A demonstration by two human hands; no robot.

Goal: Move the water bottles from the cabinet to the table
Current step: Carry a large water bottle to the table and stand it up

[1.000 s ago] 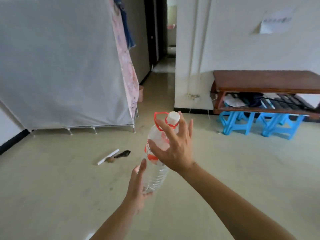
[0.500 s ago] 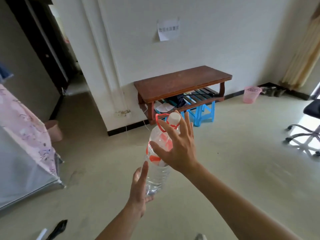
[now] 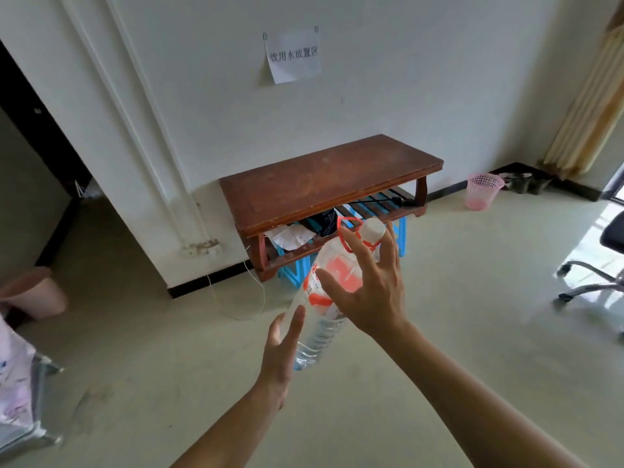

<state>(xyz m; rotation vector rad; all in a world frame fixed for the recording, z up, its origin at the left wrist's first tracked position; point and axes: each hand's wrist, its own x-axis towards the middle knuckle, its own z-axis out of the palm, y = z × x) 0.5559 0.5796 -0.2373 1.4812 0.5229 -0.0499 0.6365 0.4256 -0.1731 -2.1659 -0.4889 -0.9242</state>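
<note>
A large clear plastic bottle [image 3: 319, 327] is held in mid-air above the floor, in front of a low brown wooden table [image 3: 324, 184]. It tilts with its white cap [image 3: 371, 229] up and to the right, and has a red carry loop, a red-and-white label and a ribbed lower body. The right hand [image 3: 368, 292] grasps its shoulder with spread, curved fingers. The left hand [image 3: 278, 359] cups the lower part, thumb on the near side.

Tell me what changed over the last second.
The person turned right from the cabinet, now at the left edge, toward the table, now nearer. The right hand and left hand grip the bottle as before.
</note>
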